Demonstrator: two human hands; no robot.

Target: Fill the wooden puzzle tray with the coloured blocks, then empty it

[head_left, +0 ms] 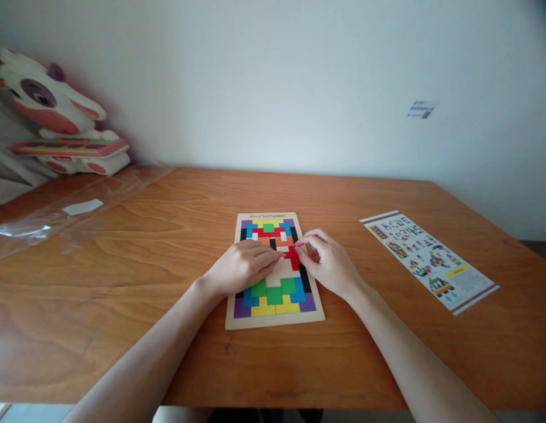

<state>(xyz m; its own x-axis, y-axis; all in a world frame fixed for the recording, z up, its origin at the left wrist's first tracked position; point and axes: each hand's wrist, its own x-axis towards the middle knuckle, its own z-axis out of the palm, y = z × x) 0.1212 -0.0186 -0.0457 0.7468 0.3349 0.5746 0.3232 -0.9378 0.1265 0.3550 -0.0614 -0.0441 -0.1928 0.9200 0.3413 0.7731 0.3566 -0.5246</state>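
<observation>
A wooden tangram-style puzzle board [275, 321] lies flat on the table, filled around its border with coloured block pieces. My left hand [249, 265] rests over the board's left side, fingers stretched out to the right, fingertips touching near a red puzzle piece [295, 259]. My right hand [326, 261] is at the board's right edge, thumb and forefinger pinched at the upper right of that red piece. Green pieces [274, 295] sit below a bare wooden patch in the middle. The left hand hides part of the board's left side.
A printed pattern sheet [431, 258] lies to the right on the wooden table [176, 352]. At the left are a clear plastic bag [30, 230] with a white label and a cow-shaped toy keyboard [70, 147]. A white wall with a sticker [421, 109] stands behind.
</observation>
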